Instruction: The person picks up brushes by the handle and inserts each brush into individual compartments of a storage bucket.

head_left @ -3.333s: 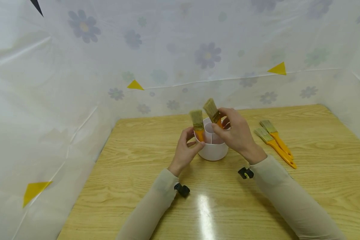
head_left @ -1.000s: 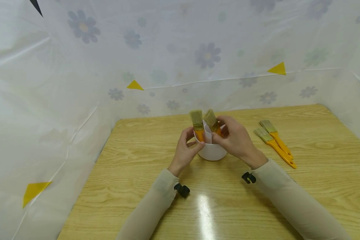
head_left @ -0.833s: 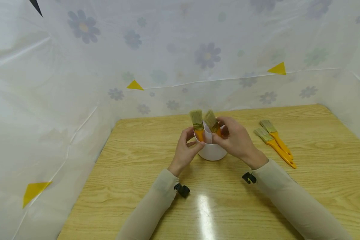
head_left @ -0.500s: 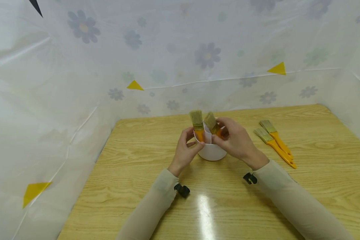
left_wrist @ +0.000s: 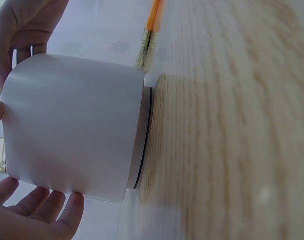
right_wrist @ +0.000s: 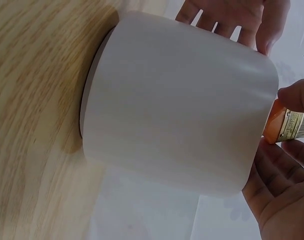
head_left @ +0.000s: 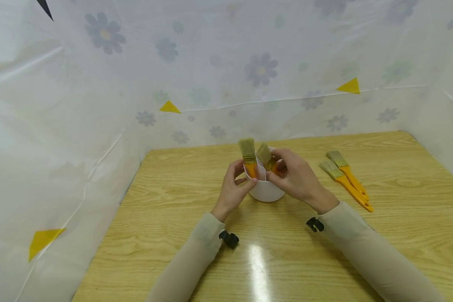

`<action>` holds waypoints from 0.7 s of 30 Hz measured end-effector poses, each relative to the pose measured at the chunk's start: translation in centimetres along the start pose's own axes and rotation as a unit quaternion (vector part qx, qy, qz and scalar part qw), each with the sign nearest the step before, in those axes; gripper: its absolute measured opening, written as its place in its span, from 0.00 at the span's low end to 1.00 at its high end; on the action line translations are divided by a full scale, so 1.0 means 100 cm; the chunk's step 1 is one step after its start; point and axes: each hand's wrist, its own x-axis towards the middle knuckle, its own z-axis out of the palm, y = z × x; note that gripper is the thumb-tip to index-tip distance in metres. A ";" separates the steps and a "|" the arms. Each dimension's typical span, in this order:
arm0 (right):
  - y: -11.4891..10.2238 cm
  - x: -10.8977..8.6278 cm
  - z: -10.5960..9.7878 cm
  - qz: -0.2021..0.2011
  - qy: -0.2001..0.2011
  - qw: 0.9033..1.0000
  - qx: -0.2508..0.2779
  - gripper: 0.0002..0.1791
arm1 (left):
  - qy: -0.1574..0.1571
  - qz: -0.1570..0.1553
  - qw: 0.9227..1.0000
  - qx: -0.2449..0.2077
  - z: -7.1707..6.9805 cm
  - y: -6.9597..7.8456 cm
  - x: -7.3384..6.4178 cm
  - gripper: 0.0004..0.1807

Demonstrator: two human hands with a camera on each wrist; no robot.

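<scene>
A white round desk organizer point(head_left: 268, 192) with inner dividers stands on the table. My left hand point(head_left: 234, 191) grips its left side, thumb near the rim and fingers spread along the wall point(left_wrist: 71, 125). One paintbrush point(head_left: 248, 152) stands in the left part of the organizer, bristles up. With my right hand point(head_left: 296, 174) I pinch a second paintbrush point(head_left: 265, 156) near its metal band. It leans to the left, and its orange handle point(right_wrist: 275, 121) goes down behind the rim in the right wrist view. The handle's lower end is hidden inside the organizer.
Two more paintbrushes point(head_left: 352, 188) with orange handles lie side by side on the wooden table point(head_left: 166, 235), right of the organizer. A translucent flowered sheet point(head_left: 226, 71) with yellow triangular markers closes off the back and sides.
My right hand has lowered its paintbrush into the organizer, mostly before the last second, with only a slight further drop since. The left hand and the standing brush stay where they were.
</scene>
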 end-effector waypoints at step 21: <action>-0.002 -0.002 0.000 -0.009 -0.020 1.000 -0.001 0.29 | 0.003 0.004 1.000 0.001 0.000 0.000 0.000 0.34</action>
